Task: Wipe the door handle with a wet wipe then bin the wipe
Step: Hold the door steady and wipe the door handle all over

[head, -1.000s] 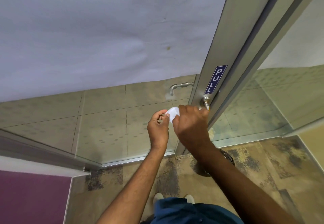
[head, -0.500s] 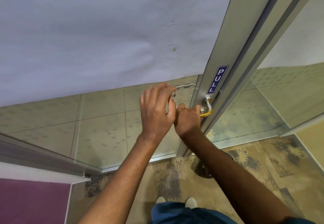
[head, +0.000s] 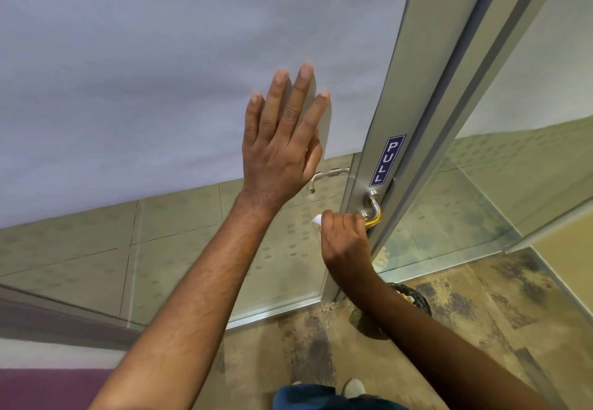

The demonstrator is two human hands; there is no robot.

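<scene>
R hand [head: 345, 238] w/ wipe [head: 317, 219] on handle [head: 373, 214], door edge [head: 417, 159].

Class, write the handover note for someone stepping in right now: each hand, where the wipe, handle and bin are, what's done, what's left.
Left hand: open, flat against the frosted door panel.
Right hand: closed around the wet wipe, on the door handle below the PULL sign.
Bin: dark, on the floor by the door frame, partly hidden behind the right forearm.
Done: wipe on handle.
Left: finish wiping, bin the wipe.
</scene>
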